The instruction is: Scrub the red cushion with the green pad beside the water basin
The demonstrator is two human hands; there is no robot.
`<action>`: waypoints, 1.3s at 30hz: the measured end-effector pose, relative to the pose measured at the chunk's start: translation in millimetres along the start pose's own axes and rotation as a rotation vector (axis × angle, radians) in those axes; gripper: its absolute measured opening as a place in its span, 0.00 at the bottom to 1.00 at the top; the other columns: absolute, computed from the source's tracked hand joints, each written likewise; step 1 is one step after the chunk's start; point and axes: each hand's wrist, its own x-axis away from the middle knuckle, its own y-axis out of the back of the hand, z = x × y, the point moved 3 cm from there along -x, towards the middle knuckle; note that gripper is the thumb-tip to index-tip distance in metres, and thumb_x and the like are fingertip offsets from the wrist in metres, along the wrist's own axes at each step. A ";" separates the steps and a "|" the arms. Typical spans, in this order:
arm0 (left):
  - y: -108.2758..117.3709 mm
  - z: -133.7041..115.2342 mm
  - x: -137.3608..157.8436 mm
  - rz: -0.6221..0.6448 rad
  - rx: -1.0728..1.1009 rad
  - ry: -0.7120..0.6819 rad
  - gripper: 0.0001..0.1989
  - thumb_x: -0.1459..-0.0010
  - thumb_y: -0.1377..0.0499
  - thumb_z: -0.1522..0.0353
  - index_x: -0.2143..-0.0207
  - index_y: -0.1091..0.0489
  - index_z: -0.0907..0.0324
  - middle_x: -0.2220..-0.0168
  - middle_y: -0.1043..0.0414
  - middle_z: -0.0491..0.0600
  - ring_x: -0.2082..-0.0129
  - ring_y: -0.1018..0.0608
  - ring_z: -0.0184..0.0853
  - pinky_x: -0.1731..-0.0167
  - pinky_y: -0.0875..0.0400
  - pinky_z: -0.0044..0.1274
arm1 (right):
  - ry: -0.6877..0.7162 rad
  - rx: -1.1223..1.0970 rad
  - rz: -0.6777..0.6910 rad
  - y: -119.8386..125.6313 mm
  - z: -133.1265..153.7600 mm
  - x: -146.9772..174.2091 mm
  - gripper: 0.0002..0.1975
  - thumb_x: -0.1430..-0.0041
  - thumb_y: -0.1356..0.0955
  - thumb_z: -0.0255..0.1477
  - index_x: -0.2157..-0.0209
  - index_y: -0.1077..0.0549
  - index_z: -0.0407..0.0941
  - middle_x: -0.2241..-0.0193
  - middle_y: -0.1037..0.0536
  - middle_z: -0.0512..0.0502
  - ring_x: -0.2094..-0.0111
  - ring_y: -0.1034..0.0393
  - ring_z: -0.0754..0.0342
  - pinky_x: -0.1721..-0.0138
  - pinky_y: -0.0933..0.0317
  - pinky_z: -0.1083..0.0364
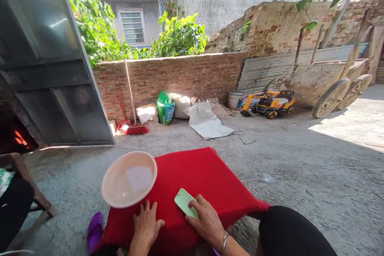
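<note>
Red cloth [204,168], green phone [182,200] under right hand [207,219]

Bright sun on R ground [355,124], fg shaded, edges stretched.

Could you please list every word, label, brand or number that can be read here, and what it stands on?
No text can be read.
Green bag: printing too small and blurred.
Bucket: coloured marking, too blurred.
Pale green phone: no lettering visible.
</note>
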 end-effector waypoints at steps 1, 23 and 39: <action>-0.3 0.0 0.1 0.000 -0.003 -0.003 0.32 0.42 0.46 0.66 0.36 0.47 0.56 0.33 0.53 0.58 0.34 0.47 0.51 0.42 0.45 0.47 | -0.031 -0.007 -0.006 3.1 -10.6 -0.1 0.10 0.50 0.33 0.34 0.64 0.26 0.50 0.63 0.27 0.46 0.61 0.30 0.49 0.58 0.38 0.53; -1.1 -0.2 -1.6 0.002 -0.023 -0.016 0.31 0.42 0.47 0.67 0.36 0.47 0.57 0.33 0.53 0.61 0.35 0.46 0.51 0.41 0.47 0.47 | 0.132 -0.156 -0.008 2.0 -5.2 34.0 0.10 0.54 0.30 0.33 0.65 0.28 0.51 0.62 0.29 0.49 0.61 0.32 0.51 0.60 0.39 0.54; 5.4 -7.0 4.8 0.020 0.025 -0.021 0.31 0.42 0.46 0.66 0.36 0.46 0.57 0.33 0.53 0.60 0.34 0.47 0.51 0.41 0.47 0.45 | -0.248 -0.071 -0.336 58.4 -152.1 45.1 0.10 0.50 0.36 0.43 0.69 0.29 0.54 0.68 0.26 0.44 0.69 0.27 0.42 0.68 0.33 0.45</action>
